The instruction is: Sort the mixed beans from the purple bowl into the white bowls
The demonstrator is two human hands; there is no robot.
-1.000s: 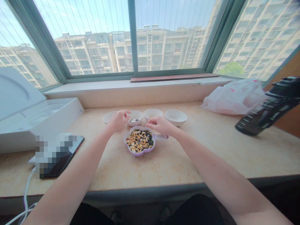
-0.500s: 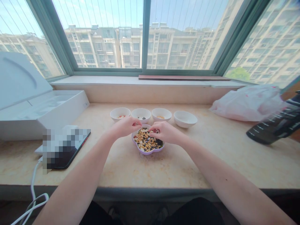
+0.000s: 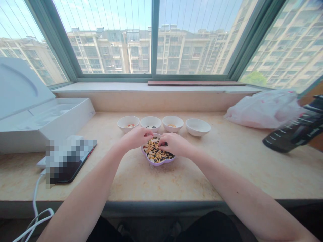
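Note:
A lavender scalloped dish (image 3: 158,164) holds a mix of yellow beans, black beans and pale flat pieces. My left hand (image 3: 138,137) hovers at its upper left rim, thumb and fingertips pinched together; whatever they hold is too small to make out. Over the right part of the dish, my right hand (image 3: 175,144) dips curled fingers down to the beans, and its fingertips are partly hidden. Behind stand white bowls: the leftmost bowl (image 3: 128,127) has red and pale pieces, another bowl (image 3: 150,119) a few dark beans, the third bowl (image 3: 173,120) some yellow ones. The rightmost bowl (image 3: 198,131) shows only its white inside.
An open white box (image 3: 68,117) stands at the left, with a phone (image 3: 75,168) and a white cable (image 3: 35,191) in front. At the right are a plastic bag (image 3: 262,111) and a dark bottle (image 3: 285,139) lying tilted. The window sill (image 3: 113,87) runs behind the counter.
My right hand's fingers have shifted slightly and reach a bit lower into the beans. My left hand stays pinched near the rim. The whole view has shifted slightly.

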